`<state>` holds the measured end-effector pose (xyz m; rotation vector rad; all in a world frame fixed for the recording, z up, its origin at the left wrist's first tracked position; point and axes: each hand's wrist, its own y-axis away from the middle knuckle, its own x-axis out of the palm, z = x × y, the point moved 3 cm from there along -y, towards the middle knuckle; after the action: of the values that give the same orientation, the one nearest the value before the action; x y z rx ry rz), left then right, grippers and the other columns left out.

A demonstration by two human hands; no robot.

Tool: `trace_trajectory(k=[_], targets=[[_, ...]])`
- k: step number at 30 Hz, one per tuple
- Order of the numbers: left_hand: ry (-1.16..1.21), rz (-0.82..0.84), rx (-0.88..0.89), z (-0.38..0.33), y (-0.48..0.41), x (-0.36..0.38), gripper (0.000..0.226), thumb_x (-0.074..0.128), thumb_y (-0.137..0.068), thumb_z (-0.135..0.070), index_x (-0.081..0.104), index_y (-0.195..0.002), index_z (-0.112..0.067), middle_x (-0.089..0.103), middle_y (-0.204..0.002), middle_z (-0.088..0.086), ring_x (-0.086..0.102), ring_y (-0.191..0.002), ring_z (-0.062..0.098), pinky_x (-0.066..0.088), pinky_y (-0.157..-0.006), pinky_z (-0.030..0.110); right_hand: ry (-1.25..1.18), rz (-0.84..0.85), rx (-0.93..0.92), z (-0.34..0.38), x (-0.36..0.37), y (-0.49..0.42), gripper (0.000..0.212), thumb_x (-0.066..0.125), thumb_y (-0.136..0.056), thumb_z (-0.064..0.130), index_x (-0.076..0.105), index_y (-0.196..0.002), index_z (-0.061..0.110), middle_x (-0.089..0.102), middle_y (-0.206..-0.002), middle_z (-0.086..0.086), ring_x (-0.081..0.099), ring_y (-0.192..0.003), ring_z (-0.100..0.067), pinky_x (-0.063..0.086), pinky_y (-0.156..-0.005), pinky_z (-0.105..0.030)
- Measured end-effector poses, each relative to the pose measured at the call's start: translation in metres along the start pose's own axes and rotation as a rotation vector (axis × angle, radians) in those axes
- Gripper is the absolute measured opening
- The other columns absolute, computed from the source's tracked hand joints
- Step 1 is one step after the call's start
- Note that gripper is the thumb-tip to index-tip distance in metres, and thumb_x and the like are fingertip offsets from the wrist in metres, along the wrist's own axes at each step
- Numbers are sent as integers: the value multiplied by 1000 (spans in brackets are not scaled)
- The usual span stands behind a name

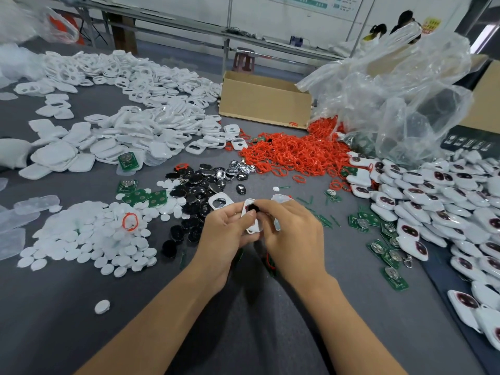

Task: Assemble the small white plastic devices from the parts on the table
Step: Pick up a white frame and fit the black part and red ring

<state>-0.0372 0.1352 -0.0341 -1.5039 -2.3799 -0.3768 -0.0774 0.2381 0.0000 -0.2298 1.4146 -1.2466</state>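
My left hand (226, 234) grips a white plastic shell (251, 220) above the grey table, thumb on its edge. My right hand (290, 231) pinches a small black lens piece (253, 207) at the shell's opening. Its fingers hide most of the piece. Another white shell with an open window (220, 201) lies just behind my hands. Black lens pieces (200, 190) are heaped behind my left hand. Red rubber rings (292, 155) form a pile further back. Green circuit boards (384, 239) are scattered at the right.
White round discs (89, 239) are heaped at the left and white shells (121, 125) behind them. Finished white devices (438, 212) are piled at the right. A cardboard box (265, 104) and a crumpled clear plastic bag (400, 96) stand at the back.
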Motion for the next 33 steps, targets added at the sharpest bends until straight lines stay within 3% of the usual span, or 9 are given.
trace_trajectory(k=[4,10,13,19,24,28,30,33], targets=[[-10,-48,15,-1,1,2,18,51,-96,-1,69,-98,-3,71,-69,-4,65,-60,2,54,-57,18,-28,27,-21,-1,4,3,9,67,-80,8,74,-85,12,66,-82,-2,59,-76,-26,52,-63,-37],[-81,-110,82,-1,0,-1,17,52,-96,1,68,-97,-5,66,-57,-11,60,-53,-1,54,-55,17,-140,58,108,-3,9,6,16,66,-81,5,75,-92,12,61,-92,-2,58,-83,-23,50,-67,-35],[-94,-118,83,-1,0,-1,17,52,-96,1,67,-97,-7,71,-64,-8,65,-60,1,53,-56,17,-199,89,131,-4,9,6,19,64,-82,6,73,-98,14,60,-93,-1,59,-82,-21,50,-71,-34],[-109,-48,73,-1,2,2,21,50,-97,-1,70,-100,-8,75,-78,-3,69,-73,4,57,-64,21,-183,76,135,-6,8,6,19,68,-80,6,74,-96,13,63,-92,-4,62,-81,-22,50,-73,-31],[-54,23,38,-3,4,9,29,46,-97,0,69,-96,-16,68,-62,-10,64,-58,-2,56,-62,19,-254,77,192,-14,5,3,17,71,-76,6,75,-90,13,69,-85,1,62,-73,-13,50,-71,-28],[51,10,-38,-1,0,5,27,48,-96,-2,71,-103,-15,75,-90,3,70,-86,13,60,-77,30,-397,55,320,-18,7,2,23,64,-78,-2,76,-88,16,73,-81,10,66,-73,-4,52,-70,-24],[88,10,-44,-1,-1,4,27,48,-95,1,69,-112,-7,74,-101,9,69,-90,18,59,-83,33,-494,53,427,-21,9,2,27,64,-78,-5,75,-85,18,73,-76,9,67,-69,-6,55,-69,-27],[116,-8,0,-1,-1,1,29,55,-89,8,65,-114,-5,72,-107,9,68,-87,14,58,-80,25,-672,44,572,-23,13,4,19,67,-78,-3,73,-83,14,73,-72,0,69,-64,-13,56,-66,-31]])
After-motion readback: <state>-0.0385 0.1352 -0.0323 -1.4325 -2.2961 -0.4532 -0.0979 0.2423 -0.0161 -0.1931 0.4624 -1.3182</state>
